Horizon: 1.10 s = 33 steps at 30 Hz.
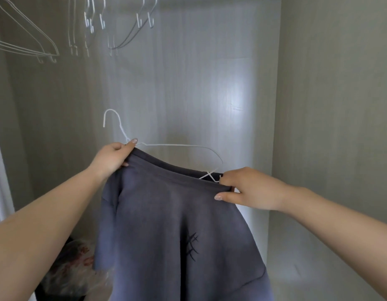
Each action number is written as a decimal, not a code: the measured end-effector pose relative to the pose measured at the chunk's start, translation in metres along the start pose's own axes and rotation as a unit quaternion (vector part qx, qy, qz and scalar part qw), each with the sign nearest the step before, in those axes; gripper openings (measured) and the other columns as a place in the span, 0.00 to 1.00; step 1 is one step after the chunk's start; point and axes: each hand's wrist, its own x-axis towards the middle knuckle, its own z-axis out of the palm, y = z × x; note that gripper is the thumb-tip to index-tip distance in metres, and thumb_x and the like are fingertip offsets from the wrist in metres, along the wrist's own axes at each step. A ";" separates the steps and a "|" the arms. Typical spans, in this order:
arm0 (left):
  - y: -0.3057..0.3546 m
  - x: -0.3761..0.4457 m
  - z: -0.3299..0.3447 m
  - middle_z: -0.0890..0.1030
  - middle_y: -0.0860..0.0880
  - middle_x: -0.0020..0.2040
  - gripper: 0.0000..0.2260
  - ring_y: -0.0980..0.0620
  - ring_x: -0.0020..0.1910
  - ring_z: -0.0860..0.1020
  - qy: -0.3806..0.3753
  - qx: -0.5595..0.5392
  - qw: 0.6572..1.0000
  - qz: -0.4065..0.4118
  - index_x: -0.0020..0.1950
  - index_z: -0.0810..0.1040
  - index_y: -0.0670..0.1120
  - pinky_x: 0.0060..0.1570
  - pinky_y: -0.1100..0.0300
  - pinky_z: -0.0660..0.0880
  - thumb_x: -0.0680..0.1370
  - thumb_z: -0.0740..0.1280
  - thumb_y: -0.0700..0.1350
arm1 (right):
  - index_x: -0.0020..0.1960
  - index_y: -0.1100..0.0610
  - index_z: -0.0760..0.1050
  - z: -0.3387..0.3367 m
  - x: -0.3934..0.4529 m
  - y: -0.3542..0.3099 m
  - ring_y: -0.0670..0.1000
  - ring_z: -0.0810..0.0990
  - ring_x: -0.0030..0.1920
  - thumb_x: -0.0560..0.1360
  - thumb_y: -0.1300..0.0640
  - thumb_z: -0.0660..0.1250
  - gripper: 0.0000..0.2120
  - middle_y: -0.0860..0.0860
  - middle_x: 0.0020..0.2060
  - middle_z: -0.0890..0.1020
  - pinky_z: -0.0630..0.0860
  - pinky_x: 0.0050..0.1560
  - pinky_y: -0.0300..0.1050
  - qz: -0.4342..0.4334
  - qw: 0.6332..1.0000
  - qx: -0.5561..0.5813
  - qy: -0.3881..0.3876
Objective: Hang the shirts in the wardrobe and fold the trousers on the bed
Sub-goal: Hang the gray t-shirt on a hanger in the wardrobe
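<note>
Both hands, left hand (111, 156), right hand (249, 187), gripping shirt (177, 224) inside wardrobe (318, 105)

Pale grey wood-grain panels (188, 83), sheen.

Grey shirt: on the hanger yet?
Partly: the white wire hanger shows above the shirt collar, one end tucked inside.

Head view, close — facing wardrobe (210, 72) interior
</note>
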 end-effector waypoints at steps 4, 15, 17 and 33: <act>-0.004 0.001 0.003 0.72 0.50 0.28 0.24 0.51 0.30 0.76 -0.008 0.043 0.999 0.030 0.32 0.70 0.46 0.46 0.55 0.73 0.74 0.64 0.65 | 0.39 0.56 0.68 -0.008 -0.001 0.005 0.50 0.73 0.39 0.78 0.43 0.60 0.17 0.50 0.40 0.77 0.68 0.40 0.46 -0.007 0.999 -0.033 -0.012; 0.009 0.008 0.000 0.72 0.51 0.29 0.29 0.52 0.30 0.72 -0.061 0.071 0.995 0.028 0.40 0.79 0.38 0.41 0.59 0.71 0.72 0.65 0.66 | 0.40 0.53 0.68 -0.043 0.008 0.024 0.48 0.70 0.39 0.79 0.44 0.59 0.15 0.48 0.40 0.75 0.61 0.35 0.42 -0.003 0.989 -0.137 -0.057; 0.018 0.005 0.001 0.74 0.49 0.30 0.26 0.50 0.32 0.73 -0.087 0.096 0.991 0.036 0.37 0.79 0.41 0.41 0.59 0.71 0.73 0.65 0.65 | 0.42 0.55 0.70 -0.048 0.010 0.023 0.48 0.70 0.39 0.79 0.43 0.59 0.16 0.49 0.42 0.76 0.60 0.34 0.42 -0.008 0.986 -0.156 -0.050; 0.064 -0.012 0.036 0.75 0.62 0.44 0.14 0.62 0.43 0.74 -0.109 0.130 0.969 0.182 0.52 0.74 0.54 0.37 0.71 0.65 0.72 0.71 0.58 | 0.41 0.46 0.64 -0.019 0.046 0.012 0.41 0.70 0.31 0.70 0.64 0.64 0.14 0.42 0.29 0.72 0.65 0.33 0.32 0.040 0.965 0.164 0.203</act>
